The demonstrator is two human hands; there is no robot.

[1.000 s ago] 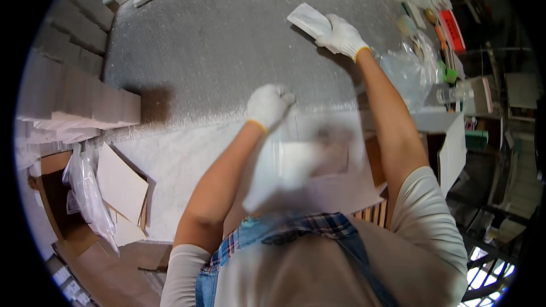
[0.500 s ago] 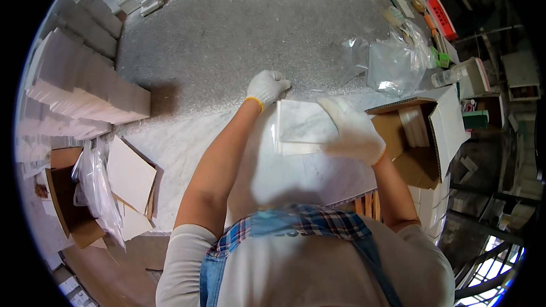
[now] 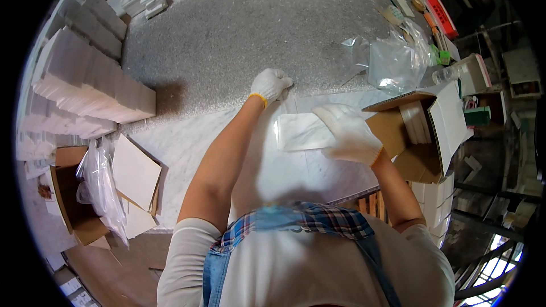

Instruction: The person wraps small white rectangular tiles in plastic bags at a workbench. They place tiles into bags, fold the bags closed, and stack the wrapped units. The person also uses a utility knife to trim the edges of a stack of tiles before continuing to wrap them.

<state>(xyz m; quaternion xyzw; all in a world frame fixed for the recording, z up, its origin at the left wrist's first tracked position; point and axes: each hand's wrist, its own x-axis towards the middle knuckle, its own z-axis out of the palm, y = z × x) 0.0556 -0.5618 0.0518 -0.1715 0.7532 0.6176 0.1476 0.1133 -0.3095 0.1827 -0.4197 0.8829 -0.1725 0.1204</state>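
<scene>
White cotton gloves cover both your hands. Your right hand (image 3: 348, 135) lies over the right end of a flat white packet in a clear sleeve (image 3: 301, 132), its fingers (image 3: 330, 115) curled down onto it and holding it against the pale marble slab (image 3: 187, 142) at the near edge of the desk (image 3: 239, 28). Half a second ago that hand sat a little lower and was blurred over the same packet; a full second ago it was stretched far out across the grey speckled desk with a white piece in it. Your left hand (image 3: 270, 85) rests at the line where grey surface meets marble, just beyond the packet's upper left corner and not touching it; its fingers are bunched close, and you hold nothing visible in them. Its place matches the earlier frames closely.

An open cardboard box (image 3: 415, 136) with white pieces standing inside sits just right of your right hand. Loose clear plastic bags (image 3: 392, 59) lie beyond it on the desk. Stacks of white tiles (image 3: 85, 85) line the left side, well apart from both hands.
</scene>
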